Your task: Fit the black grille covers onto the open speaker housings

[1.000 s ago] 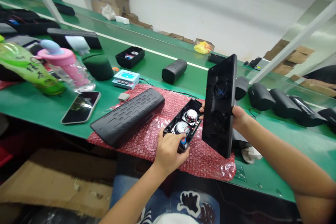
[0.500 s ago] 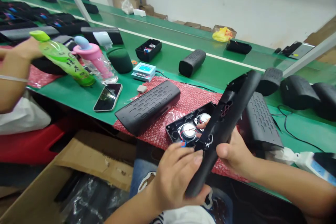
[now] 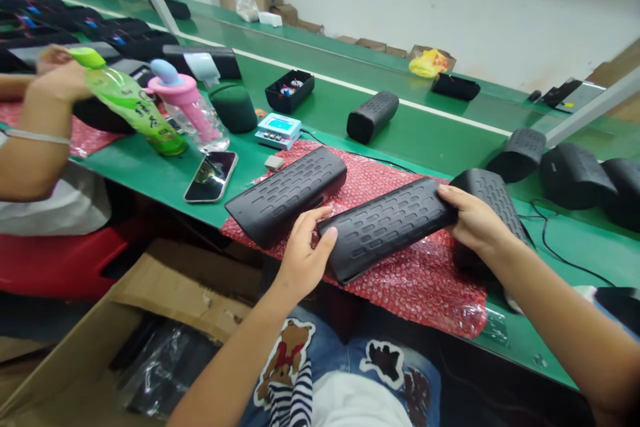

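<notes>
Both my hands hold a black speaker housing with a slotted grille face turned up, over the red bubble wrap. My left hand grips its left end, thumb on the near corner. At the other end, my right hand presses its thumb on top with the fingers underneath. A second black speaker lies on the wrap just left of the held one. Another speaker stands behind my right hand, partly covered by it. The inside of the held housing is hidden.
A phone, a small blue-white meter, a green bottle and a pink-lidded cup stand on the left. An open speaker shell lies farther back. A co-worker's arm is at left, and a cardboard box sits below.
The black half-shell held upright and tilted came down over the open half with two speaker drivers. The drivers are now covered, and both hands hold the housing by its ends.
</notes>
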A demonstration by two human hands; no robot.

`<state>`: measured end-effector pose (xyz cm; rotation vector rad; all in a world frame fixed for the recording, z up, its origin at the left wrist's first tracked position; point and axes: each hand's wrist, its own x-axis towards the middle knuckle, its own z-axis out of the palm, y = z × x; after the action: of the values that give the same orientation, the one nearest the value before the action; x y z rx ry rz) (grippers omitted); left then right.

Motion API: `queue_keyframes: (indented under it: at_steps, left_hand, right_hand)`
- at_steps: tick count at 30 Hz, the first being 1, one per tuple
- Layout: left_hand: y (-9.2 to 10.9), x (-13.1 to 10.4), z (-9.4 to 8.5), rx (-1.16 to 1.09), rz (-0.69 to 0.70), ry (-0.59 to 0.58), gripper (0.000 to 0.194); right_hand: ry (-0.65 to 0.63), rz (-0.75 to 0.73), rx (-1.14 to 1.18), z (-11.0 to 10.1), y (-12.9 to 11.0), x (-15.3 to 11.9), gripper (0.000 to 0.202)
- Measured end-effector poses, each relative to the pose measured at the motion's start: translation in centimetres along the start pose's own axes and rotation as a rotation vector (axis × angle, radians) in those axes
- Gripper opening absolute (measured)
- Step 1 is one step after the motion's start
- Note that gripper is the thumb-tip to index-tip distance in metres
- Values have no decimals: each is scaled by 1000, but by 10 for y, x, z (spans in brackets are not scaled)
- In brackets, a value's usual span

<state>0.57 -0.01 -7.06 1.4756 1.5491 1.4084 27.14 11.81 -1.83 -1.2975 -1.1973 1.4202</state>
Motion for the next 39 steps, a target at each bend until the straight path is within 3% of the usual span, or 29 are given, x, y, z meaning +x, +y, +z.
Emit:
queue_keyframes:
  at_steps: [3,5,7,11,16,24,33,39]
  left_hand:
    - [4,-8,-3,242,137,-98,53]
    - [7,-13,-5,373,178,-193,75]
    - [8,-17,-4,442,202,-222,84]
    - [6,-20,0,503,304,-106,68]
    - [10,-17,1,572,420,-120,54]
    - [9,-13,1,632,449,-152,54]
    - [9,-17,5,692,442,-159,54]
    - [12,-17,4,774,488,-185,56]
  right_hand:
    - [-3,-31,-78,-2,8,3,41]
    - [-11,-61,-137,0,9,5,43]
    - [-4,-89,-207,4,7,8,41]
    - [10,-113,-337,8,6,12,26]
    - [5,-127,-457,2,10,13,15]
    - [-65,-169,-616,-2,9,5,16]
    - [-48,-205,-839,-5,9,4,20]
    - [-91,-230,-1024,-5,-2,0,23]
